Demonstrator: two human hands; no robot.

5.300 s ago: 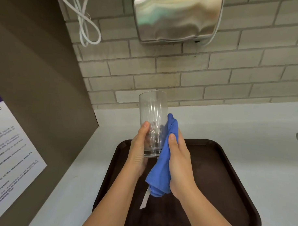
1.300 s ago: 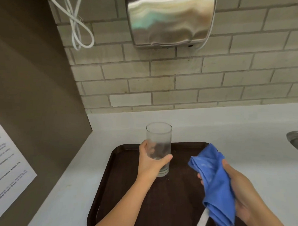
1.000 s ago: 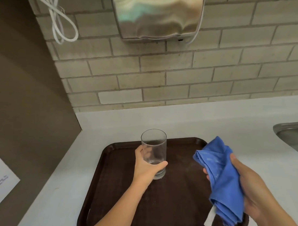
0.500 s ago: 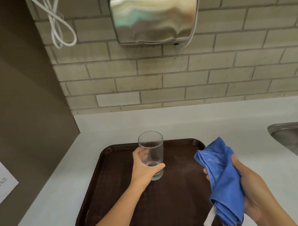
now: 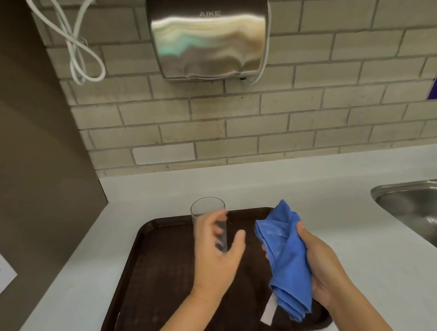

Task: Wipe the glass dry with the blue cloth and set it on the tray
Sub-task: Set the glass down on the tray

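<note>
A clear, tall glass [image 5: 207, 210] stands upright on the far part of the dark brown tray [image 5: 159, 262]. My left hand [image 5: 216, 262] is just in front of the glass, blurred, with the fingers spread and the thumb off its wall. It hides the lower half of the glass. My right hand [image 5: 327, 268] holds the bunched blue cloth [image 5: 288, 254] over the tray's right side. A white label hangs from the cloth's lower end.
The tray lies on a white counter [image 5: 358, 244] against a tiled wall. A steel sink [image 5: 421, 209] is at the right edge. A metal hand dryer [image 5: 207, 36] and a looped white cable [image 5: 78, 49] hang above. A brown side panel [image 5: 39, 159] closes the left.
The glass came down from wiping height onto the tray. My left hand, wrapped around it half a second ago, has opened and drawn back. The cloth moved off to the right.
</note>
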